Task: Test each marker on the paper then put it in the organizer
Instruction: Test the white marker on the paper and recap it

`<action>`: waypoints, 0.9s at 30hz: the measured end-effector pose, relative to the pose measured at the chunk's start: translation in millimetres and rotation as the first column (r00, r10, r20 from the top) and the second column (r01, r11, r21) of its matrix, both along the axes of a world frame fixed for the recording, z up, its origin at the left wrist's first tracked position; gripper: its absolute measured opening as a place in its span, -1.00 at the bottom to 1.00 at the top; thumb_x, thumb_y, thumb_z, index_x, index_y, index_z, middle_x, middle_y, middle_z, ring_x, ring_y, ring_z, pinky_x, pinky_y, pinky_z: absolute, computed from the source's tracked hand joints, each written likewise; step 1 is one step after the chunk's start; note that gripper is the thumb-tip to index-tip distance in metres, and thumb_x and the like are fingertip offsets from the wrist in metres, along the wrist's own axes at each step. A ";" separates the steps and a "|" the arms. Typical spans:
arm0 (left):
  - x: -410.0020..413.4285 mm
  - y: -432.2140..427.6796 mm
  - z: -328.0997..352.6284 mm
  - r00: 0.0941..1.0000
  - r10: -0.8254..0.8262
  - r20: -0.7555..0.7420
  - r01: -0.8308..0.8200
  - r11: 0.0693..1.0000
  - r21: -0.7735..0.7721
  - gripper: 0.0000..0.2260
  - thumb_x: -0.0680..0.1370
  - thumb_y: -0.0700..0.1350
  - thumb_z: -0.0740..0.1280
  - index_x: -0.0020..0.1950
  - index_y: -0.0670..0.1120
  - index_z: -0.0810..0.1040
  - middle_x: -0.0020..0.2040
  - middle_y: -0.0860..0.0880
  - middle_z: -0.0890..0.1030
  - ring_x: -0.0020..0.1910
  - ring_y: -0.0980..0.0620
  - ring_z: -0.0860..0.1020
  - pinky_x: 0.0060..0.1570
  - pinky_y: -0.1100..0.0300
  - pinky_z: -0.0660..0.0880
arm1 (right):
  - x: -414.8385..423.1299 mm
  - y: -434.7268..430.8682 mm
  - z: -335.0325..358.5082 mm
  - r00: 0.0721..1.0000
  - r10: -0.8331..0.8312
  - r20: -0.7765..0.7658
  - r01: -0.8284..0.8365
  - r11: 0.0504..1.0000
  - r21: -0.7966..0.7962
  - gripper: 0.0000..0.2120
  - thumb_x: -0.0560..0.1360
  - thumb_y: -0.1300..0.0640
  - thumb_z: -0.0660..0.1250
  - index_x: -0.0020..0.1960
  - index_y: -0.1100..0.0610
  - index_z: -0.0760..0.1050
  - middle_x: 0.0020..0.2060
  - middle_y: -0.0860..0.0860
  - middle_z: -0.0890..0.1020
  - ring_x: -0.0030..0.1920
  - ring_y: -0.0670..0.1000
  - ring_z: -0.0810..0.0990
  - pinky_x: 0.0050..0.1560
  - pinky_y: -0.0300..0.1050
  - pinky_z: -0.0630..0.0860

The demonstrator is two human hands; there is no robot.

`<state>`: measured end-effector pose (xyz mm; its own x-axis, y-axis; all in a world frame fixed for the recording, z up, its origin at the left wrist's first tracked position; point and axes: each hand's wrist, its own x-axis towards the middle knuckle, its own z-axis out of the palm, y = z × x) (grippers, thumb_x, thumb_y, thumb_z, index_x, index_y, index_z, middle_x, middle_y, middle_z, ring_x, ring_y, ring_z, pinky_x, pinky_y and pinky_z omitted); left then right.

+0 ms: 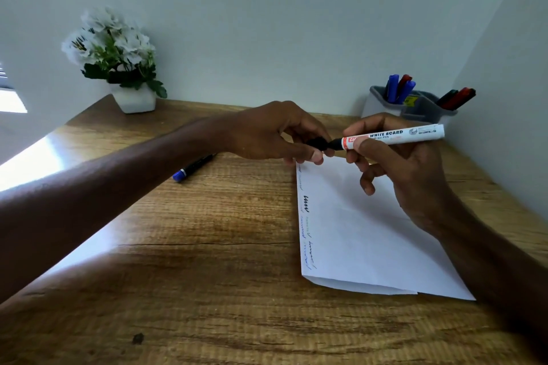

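Wood-grain desk (207,290) is filling the view, pushed into a pale corner with a potted white flower (115,59) at the back left. You are holding a whiteboard marker (394,137) in your right hand (409,175), fingers wrapped around the white barrel, which is lying nearly level with its long axis running left to right over the far edge of the paper (370,231). Your left hand (275,133) is pinching the black cap (318,143) at the marker's left end; it is hard to tell whether the cap is seating or coming off, since your fingertips are covering the joint and the tip is hidden. Squiggles are already running down the paper's left margin.

The organizer (421,108) is sitting at the back right, just beyond your right hand, so that hand is the nearer one for the drop; the barrel's free end is already pointing toward it. Blue and red markers are standing in its compartments, though its base is cut off by your hand. Another pen with a blue cap (194,167) is lying on the desk left of the paper, partly under your left forearm.
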<state>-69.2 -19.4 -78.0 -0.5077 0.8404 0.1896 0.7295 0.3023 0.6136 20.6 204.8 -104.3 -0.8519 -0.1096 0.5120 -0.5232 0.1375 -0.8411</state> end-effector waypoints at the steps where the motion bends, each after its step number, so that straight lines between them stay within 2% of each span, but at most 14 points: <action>1: 0.1 -0.3 0.2 1.000 0.002 0.004 -0.002 1.000 0.004 -0.75 0.61 -0.10 0.42 0.28 -0.09 0.66 0.10 0.09 0.72 0.00 0.07 0.69 -0.10 0.16 0.66 | 0.0 -0.1 0.3 1.000 0.000 0.002 0.000 1.000 -0.004 -0.89 0.50 0.24 0.36 0.00 0.23 0.60 -0.30 0.09 0.64 -0.34 0.03 0.54 -0.55 -0.10 0.49; 5: 0.2 -1.7 0.6 1.000 0.006 0.020 -0.006 1.000 0.017 -0.77 0.61 -0.11 0.42 0.26 -0.09 0.67 0.11 0.01 0.72 -0.01 0.06 0.68 -0.14 0.25 0.62 | -1.7 1.9 1.9 1.000 -0.014 -0.006 0.014 1.000 -0.009 -0.87 0.50 0.23 0.37 0.01 0.25 0.60 -0.30 0.10 0.64 -0.35 0.02 0.55 -0.55 -0.11 0.49; 11: 4.1 2.2 2.2 0.999 -0.037 0.000 0.037 0.999 0.024 -0.75 0.62 -0.12 0.41 0.29 -0.07 0.65 0.12 0.14 0.70 0.01 0.17 0.67 -0.19 0.25 0.61 | -1.6 1.8 0.1 1.000 -0.021 0.016 0.020 1.000 0.010 -0.88 0.48 0.19 0.39 0.00 0.18 0.61 -0.28 0.08 0.68 -0.34 0.04 0.59 -0.54 -0.07 0.52; 13: 5.4 3.7 2.4 0.999 -0.047 -0.005 0.048 0.998 0.031 -0.76 0.62 -0.13 0.41 0.29 -0.06 0.66 0.10 0.11 0.71 -0.02 0.18 0.67 -0.21 0.30 0.59 | -1.8 2.2 0.4 1.000 -0.026 0.015 0.026 0.999 0.019 -0.86 0.48 0.17 0.41 0.02 0.17 0.60 -0.27 0.09 0.70 -0.33 0.06 0.63 -0.53 -0.06 0.54; 16: 6.9 5.3 2.3 0.998 -0.045 -0.053 0.048 0.997 0.064 -0.77 0.63 -0.14 0.39 0.28 -0.08 0.66 0.05 -0.02 0.72 -0.06 0.12 0.66 -0.22 0.42 0.53 | -2.6 3.5 3.1 1.000 -0.007 0.011 0.007 1.000 0.003 -0.82 0.51 0.21 0.45 0.06 0.27 0.56 -0.24 0.12 0.72 -0.31 0.10 0.66 -0.52 -0.08 0.55; 21: 6.7 3.9 1.1 0.998 -0.024 -0.054 0.028 0.996 0.088 -0.79 0.64 -0.10 0.36 0.24 -0.07 0.67 -0.01 -0.13 0.72 -0.13 -0.09 0.68 -0.32 0.21 0.60 | -3.1 4.7 4.9 0.999 -0.004 0.045 0.005 1.000 -0.023 -0.79 0.48 0.14 0.42 0.03 0.28 0.60 -0.23 0.14 0.72 -0.29 0.13 0.65 -0.52 -0.09 0.54; 22: 7.0 3.2 1.2 0.998 -0.022 -0.051 0.027 0.996 0.087 -0.80 0.64 -0.10 0.36 0.23 -0.07 0.67 -0.03 -0.13 0.71 -0.16 -0.07 0.68 -0.32 0.21 0.60 | -4.0 5.0 4.5 0.999 -0.014 0.048 0.015 1.000 -0.027 -0.80 0.47 0.14 0.43 0.01 0.26 0.62 -0.23 0.12 0.72 -0.28 0.12 0.65 -0.52 -0.08 0.54; 25: 9.3 3.5 3.0 0.999 -0.031 -0.016 0.032 0.996 0.083 -0.82 0.66 -0.14 0.34 0.19 -0.11 0.69 -0.14 -0.08 0.67 -0.29 0.14 0.60 -0.32 0.23 0.58 | -7.1 7.3 4.5 0.997 -0.040 0.063 0.043 0.997 -0.059 -0.79 0.41 0.12 0.47 -0.03 0.24 0.64 -0.21 0.08 0.73 -0.22 0.08 0.67 -0.49 -0.07 0.58; 27: 10.4 4.9 3.3 0.999 -0.042 0.009 0.042 0.996 0.073 -0.81 0.67 -0.15 0.32 0.16 -0.18 0.70 -0.20 -0.06 0.62 -0.31 0.16 0.55 -0.32 0.20 0.57 | -7.5 8.3 5.3 0.997 -0.031 0.070 0.038 0.995 -0.097 -0.79 0.39 0.12 0.48 -0.06 0.24 0.65 -0.20 0.07 0.73 -0.20 0.06 0.68 -0.47 -0.08 0.59</action>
<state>-58.8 -14.5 -74.7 -0.4745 0.8453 0.2457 0.7340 0.2258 0.6404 13.1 213.1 -99.0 -0.8875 -0.0317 0.4597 -0.4608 0.0698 -0.8848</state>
